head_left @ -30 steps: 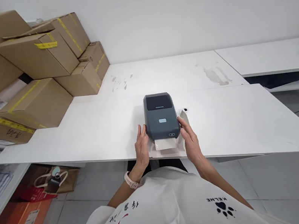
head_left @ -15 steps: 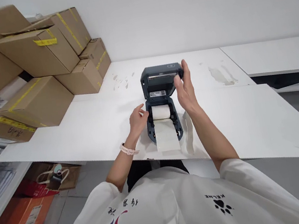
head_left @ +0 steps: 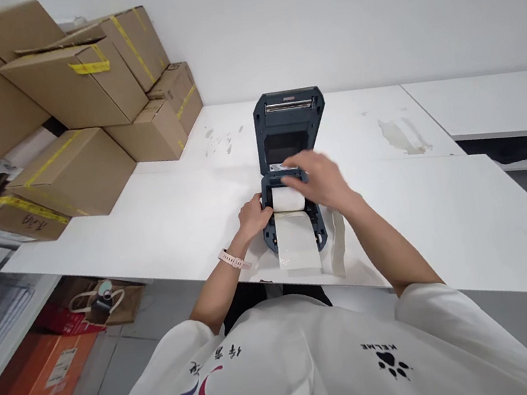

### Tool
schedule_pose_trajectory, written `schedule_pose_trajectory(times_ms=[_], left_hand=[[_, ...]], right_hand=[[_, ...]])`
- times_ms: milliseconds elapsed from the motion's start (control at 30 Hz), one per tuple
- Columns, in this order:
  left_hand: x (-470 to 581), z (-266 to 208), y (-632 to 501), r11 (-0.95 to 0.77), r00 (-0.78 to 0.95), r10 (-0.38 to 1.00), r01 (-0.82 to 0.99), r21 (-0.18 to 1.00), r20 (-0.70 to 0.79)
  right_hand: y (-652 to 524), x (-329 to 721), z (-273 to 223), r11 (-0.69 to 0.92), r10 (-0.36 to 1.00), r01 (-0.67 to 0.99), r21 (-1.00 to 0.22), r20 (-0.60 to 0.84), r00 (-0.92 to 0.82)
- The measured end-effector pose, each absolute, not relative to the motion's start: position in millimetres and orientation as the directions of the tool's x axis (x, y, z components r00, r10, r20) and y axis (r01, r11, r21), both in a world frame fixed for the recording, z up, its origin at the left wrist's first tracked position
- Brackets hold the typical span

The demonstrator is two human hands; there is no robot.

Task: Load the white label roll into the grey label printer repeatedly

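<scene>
The dark-grey, boxy plastic label printer [head_left: 288,124] stands open, just right of the left grip [head_left: 253,217], which pinches its side wall. Beneath the blurred right grip [head_left: 321,177], thumb and fingers spread, lies its white paper roll [head_left: 289,199]; contact is unclear. Tending the roll seems in hand, calling for a precise right touch and steady left bracing.

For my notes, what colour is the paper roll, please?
The paper roll is white; see the head view.

The left hand [head_left: 253,218] is resting low, thumb [head_left: 267,214] pointing inward. The blurred right hand [head_left: 321,177] is hovering farther forward, fingers [head_left: 296,160] pointing left.
</scene>
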State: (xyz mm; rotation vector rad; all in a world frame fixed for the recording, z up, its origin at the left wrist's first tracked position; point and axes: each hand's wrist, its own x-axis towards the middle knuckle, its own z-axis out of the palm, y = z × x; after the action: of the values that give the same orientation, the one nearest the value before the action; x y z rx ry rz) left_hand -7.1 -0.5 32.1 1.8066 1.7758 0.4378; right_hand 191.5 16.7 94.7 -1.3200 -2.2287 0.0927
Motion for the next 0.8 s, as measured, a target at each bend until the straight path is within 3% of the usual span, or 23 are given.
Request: schedule_pose_trajectory(times_ms=[133, 233, 367, 467, 600, 800], left_hand=[[-5.7, 29.7, -1.2, 0.046, 0.049, 0.988, 0.815, 0.578, -0.148], [-5.6, 28.1, -2.7, 0.05, 0.044, 0.989, 0.791, 0.61, -0.139], [-6.9, 25.8, -3.4, 0.044, 0.051, 0.991, 0.759, 0.65, -0.127], [-7.8, 23.5, -3.2, 0.051, 0.047, 0.99, 0.75, 0.66, -0.13], [-7.9, 20.7, -3.5, 0.056, 0.038, 0.992, 0.733, 0.678, -0.123], [-6.4, 20.6, -3.1, 0.085, 0.024, 0.99, 0.696, 0.713, -0.142]], right_hand=[[21.4, 168.5, 59.7, 0.479, 0.871, 0.866, -0.143, -0.042, -0.489], [36.5, 164.5, 52.5, 0.467, 0.864, 0.872, -0.146, -0.132, -0.485], [34.0, 192.1, 80.1, 0.517, 0.78, 0.728, -0.451, -0.104, -0.617], [21.4, 231.3, 108.7, 0.51, 0.755, 0.539, -0.671, 0.049, -0.653], [27.9, 283.1, 113.9, 0.385, 0.896, 0.394, -0.834, 0.236, -0.376], [91.5, 313.7, 39.8, 0.203, 0.976, 0.354, -0.913, 0.22, 0.008]])
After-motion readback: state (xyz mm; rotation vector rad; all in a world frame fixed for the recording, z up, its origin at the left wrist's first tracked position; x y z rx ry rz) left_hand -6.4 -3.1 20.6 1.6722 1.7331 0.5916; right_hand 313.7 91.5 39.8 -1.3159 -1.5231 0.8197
